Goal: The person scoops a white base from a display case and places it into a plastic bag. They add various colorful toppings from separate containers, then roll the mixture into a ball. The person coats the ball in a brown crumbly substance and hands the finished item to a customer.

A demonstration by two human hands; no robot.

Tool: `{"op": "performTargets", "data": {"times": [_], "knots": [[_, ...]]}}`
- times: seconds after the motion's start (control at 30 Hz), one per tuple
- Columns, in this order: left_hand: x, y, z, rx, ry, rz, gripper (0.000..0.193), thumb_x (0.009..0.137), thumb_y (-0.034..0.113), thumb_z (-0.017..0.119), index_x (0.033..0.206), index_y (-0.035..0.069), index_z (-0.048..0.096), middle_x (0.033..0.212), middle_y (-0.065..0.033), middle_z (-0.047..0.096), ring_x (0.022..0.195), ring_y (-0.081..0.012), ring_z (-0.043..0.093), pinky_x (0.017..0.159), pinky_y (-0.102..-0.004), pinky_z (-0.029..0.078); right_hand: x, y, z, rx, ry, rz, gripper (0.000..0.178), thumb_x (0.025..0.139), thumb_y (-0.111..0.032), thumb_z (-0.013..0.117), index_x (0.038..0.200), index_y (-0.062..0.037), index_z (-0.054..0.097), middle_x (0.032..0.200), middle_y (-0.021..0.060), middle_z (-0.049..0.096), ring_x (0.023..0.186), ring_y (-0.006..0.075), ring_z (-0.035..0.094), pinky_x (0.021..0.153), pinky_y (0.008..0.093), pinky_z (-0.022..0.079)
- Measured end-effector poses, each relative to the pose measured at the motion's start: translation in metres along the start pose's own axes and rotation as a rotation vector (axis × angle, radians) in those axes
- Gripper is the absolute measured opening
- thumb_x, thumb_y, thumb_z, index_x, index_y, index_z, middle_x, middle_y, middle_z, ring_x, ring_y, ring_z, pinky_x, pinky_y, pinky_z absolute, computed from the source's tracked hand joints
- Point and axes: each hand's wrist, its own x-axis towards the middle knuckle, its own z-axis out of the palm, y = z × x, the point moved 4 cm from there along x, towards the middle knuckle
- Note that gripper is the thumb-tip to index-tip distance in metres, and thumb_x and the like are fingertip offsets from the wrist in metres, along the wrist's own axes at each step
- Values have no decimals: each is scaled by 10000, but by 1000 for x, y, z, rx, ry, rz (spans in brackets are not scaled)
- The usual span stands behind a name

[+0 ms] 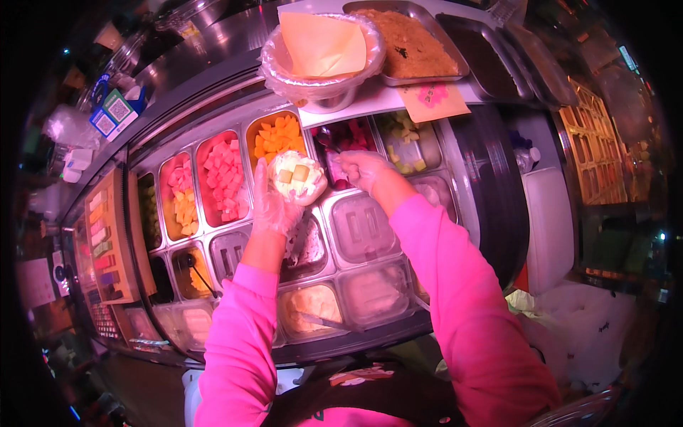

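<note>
- Clear-plastic-gloved left hand: cupped, fingers curved.
- Pink-sleeved left arm: reaching forward.
- Clear-plastic-gloved right hand: fingers bunched, apparently pinching, fingertips hard to make out.
- Pink-sleeved right arm: slanting inward.

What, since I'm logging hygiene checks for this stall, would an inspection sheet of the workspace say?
Surface: metal-framed counter with inset tubs, including pink cubes and orange pieces.
Things in hand: a cream-topped item with yellow cubes.
Clutter: plastic-lined bowl with paper sheet; tray of tan crumbs; paper card.
Hands: left hand, clear-gloved, cups the item; right hand, also gloved, is at dark-red pieces, grip unclear.
Cables: nothing seen.
Surroundings: dim, blurred; white bags lower right, lit yellow panel at right.
</note>
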Motion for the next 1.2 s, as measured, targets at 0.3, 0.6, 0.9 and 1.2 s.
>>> {"op": "performTargets", "data": {"times": [0.3,0.6,0.9,1.2], "knots": [[9,3,3,38,-51,-11,699,987,590,582,1408,35,526,1380,-226,595,1268,-455,574,1056,-699,451,17,-1,6,-168,106,-66,102,922,-22,688,976,64,687,744,63,616,529,109,510,387,201,380],[19,25,-1,68,-16,11,698,973,616,590,1381,50,561,1366,-211,614,1263,-437,583,1054,-663,473,23,10,21,45,-41,9,126,955,-28,669,1016,82,675,710,44,539,534,100,479,382,201,368],[18,56,2,98,-23,38,684,939,573,673,1376,58,565,1375,-186,609,1278,-434,572,1069,-644,473,-9,-23,-5,-578,366,-362,121,878,-98,668,856,6,725,596,97,588,472,187,529,409,346,396],[-9,55,-10,46,-70,-2,726,953,568,662,1426,35,524,1396,-195,588,1297,-423,550,1082,-618,464,-25,-25,34,-2175,396,-617,207,872,-150,610,890,-32,779,924,255,740,900,435,738,800,507,604]]}}
